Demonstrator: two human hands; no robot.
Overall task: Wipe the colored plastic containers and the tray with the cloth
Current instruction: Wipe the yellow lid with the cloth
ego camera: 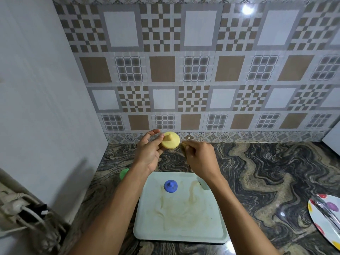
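Our left hand (149,151) grips the yellow container (172,143) above the table (257,172); our right hand (200,157) pinches the cloth (184,145) beside it; the blue container (170,186) sits on the smeared tray (184,227), the green container (124,173) just left.

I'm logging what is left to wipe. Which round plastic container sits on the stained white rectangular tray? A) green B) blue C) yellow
B: the blue round plastic container sits on the white tray; the left hand holds the yellow container, and the green container lies off the tray, to its left.
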